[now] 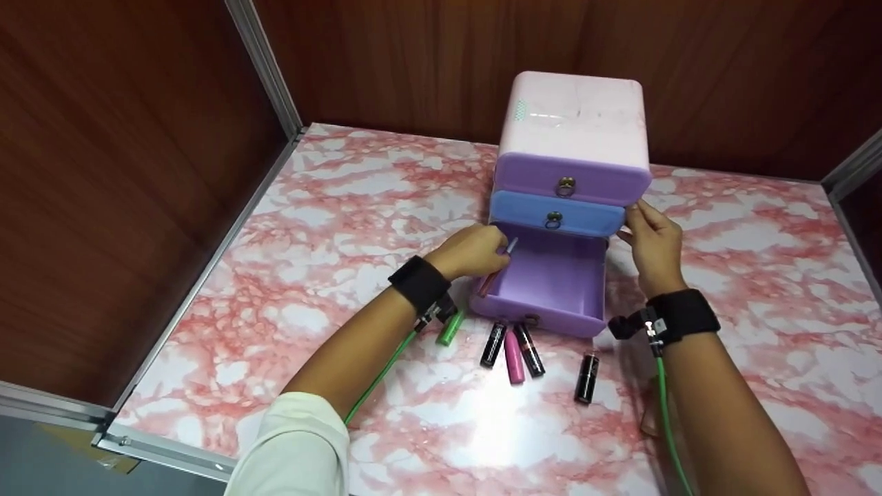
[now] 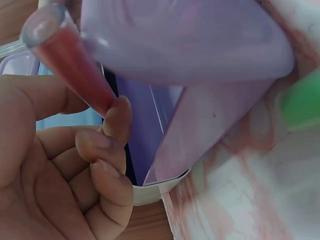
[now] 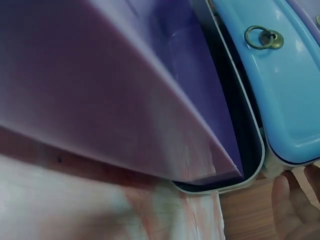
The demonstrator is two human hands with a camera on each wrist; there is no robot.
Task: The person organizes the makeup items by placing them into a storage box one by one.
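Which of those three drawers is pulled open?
The bottom purple drawer: it juts out so its inside shows, while the blue middle drawer and the purple top drawer show only their fronts.

Pinched in the left grip [image 1: 475, 249]: a slim red tube [image 2: 75, 67] with a clear end, held tilted at the left part of the drawer unit's [image 1: 579, 117] pulled-out bottom drawer [image 1: 558, 272]; too covered to tell whether touching it. Upright on the tabletop [image 1: 344, 241]: the drawer unit itself, pale pink on top, with brass-coloured ring pulls. Purple top drawer [image 1: 527, 173] and blue middle drawer [image 1: 520, 207] pushed in, bottom one purple too. At the unit's right side, beside the blue drawer: the right grip [image 1: 654, 241].
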